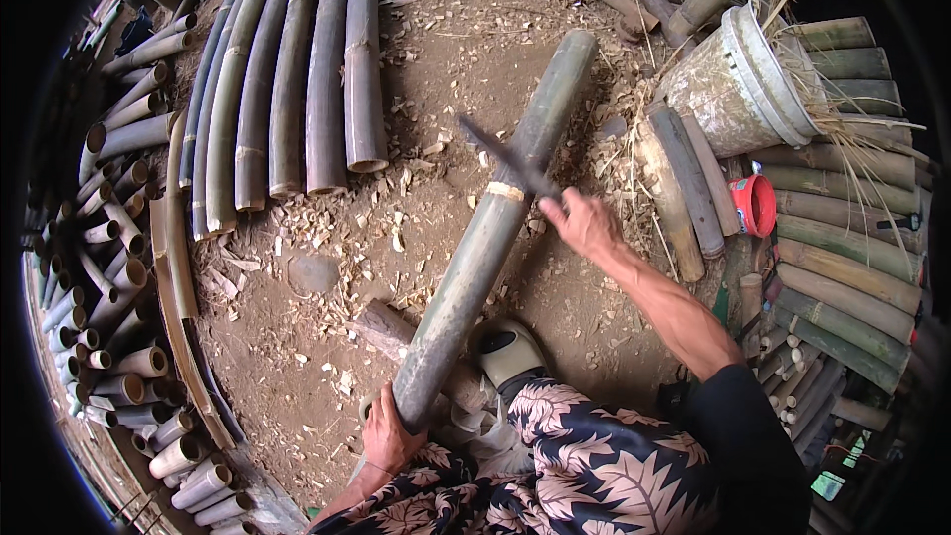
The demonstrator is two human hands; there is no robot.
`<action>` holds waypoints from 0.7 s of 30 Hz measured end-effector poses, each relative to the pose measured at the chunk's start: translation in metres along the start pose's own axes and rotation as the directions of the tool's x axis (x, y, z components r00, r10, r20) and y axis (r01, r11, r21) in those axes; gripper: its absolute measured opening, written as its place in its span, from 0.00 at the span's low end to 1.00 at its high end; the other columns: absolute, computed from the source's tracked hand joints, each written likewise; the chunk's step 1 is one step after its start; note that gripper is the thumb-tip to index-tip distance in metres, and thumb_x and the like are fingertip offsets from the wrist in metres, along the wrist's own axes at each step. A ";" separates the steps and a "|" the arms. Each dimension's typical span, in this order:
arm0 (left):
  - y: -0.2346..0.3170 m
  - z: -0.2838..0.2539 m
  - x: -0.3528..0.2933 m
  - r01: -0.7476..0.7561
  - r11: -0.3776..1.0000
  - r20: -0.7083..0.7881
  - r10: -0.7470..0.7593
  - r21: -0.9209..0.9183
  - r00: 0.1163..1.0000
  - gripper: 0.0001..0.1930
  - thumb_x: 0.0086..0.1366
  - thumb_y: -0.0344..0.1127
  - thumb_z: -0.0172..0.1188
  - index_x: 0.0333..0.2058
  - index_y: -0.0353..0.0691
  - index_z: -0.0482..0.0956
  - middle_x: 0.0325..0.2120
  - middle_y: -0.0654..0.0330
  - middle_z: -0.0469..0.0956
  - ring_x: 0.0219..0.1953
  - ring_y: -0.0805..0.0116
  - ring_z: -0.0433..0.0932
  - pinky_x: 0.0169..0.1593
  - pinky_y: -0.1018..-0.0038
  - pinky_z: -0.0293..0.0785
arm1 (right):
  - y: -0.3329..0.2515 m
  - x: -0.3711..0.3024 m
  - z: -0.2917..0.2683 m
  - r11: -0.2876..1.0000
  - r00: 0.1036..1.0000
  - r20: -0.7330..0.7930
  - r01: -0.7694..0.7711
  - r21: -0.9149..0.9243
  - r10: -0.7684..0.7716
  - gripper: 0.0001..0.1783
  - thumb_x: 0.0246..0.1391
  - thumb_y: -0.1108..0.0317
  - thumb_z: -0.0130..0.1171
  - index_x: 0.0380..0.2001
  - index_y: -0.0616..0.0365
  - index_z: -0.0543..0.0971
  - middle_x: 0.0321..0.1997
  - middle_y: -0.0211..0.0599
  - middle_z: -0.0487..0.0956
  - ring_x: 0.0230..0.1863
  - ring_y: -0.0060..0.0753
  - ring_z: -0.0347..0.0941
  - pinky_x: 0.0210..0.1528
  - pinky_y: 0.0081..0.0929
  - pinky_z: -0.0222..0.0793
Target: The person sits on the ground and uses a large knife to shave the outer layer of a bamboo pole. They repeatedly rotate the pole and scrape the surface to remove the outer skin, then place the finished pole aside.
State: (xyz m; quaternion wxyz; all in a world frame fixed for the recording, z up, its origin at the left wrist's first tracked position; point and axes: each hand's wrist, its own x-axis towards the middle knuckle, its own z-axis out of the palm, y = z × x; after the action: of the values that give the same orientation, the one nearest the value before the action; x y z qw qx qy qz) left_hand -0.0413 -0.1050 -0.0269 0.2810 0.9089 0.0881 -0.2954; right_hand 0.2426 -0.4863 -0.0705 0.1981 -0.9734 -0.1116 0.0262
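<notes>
A thick grey-green bamboo pole (461, 263) slants from my lap up and away to the right. A pale band of bare wood rings it at a node near its middle. My left hand (389, 441) is wrapped round the pole's near end. In my right hand (586, 225) is a machete (500, 154), its dark blade lying across the pole just beyond the pale band. The blade is smeared by motion, so I cannot tell whether it touches the bamboo. Beneath the pole's near part lies a short log (386, 332), beside my shoe (507, 352).
Long bamboo poles (287, 69) lie side by side at the far left. Stacked bamboo tubes (129, 337) line the left side. On the right stand a dirty white bucket (718, 89) and a red cup (753, 206), near split bamboo pieces (842, 238). Chips litter the dirt floor (456, 69).
</notes>
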 end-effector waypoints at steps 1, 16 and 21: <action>-0.006 0.002 -0.003 0.035 0.999 0.023 -0.035 -0.009 0.999 0.58 0.40 0.45 0.76 0.66 0.35 0.50 0.53 0.39 0.69 0.57 0.40 0.69 0.57 0.53 0.71 | -0.021 -0.017 0.002 0.975 0.974 0.071 0.218 -0.039 -0.215 0.32 0.65 0.33 0.38 0.21 0.48 0.66 0.11 0.21 0.59 0.09 0.15 0.51 0.06 0.23 0.46; 0.000 -0.047 0.034 0.040 0.967 0.405 0.067 -0.251 0.912 0.55 0.40 0.49 0.75 0.64 0.38 0.55 0.47 0.37 0.77 0.53 0.40 0.76 0.58 0.57 0.71 | 0.010 -0.013 0.011 0.969 0.967 0.056 -0.247 -0.010 0.248 0.33 0.67 0.34 0.38 0.21 0.50 0.67 0.12 0.24 0.62 0.11 0.17 0.50 0.08 0.23 0.46; -0.023 -0.030 0.044 0.006 0.924 0.449 0.180 -0.383 0.875 0.57 0.37 0.50 0.76 0.63 0.33 0.57 0.49 0.41 0.77 0.54 0.47 0.76 0.60 0.62 0.70 | -0.010 -0.033 0.013 0.939 0.939 -0.032 0.341 -0.037 -0.342 0.32 0.66 0.35 0.40 0.21 0.51 0.68 0.11 0.23 0.60 0.10 0.17 0.50 0.08 0.23 0.48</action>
State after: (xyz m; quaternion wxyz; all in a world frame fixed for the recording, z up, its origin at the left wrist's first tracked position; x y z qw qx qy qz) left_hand 0.0016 -0.0691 -0.0437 0.4746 0.7410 0.0291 -0.4741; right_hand 0.2070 -0.4800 -0.0783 0.1866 -0.9426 -0.2755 -0.0289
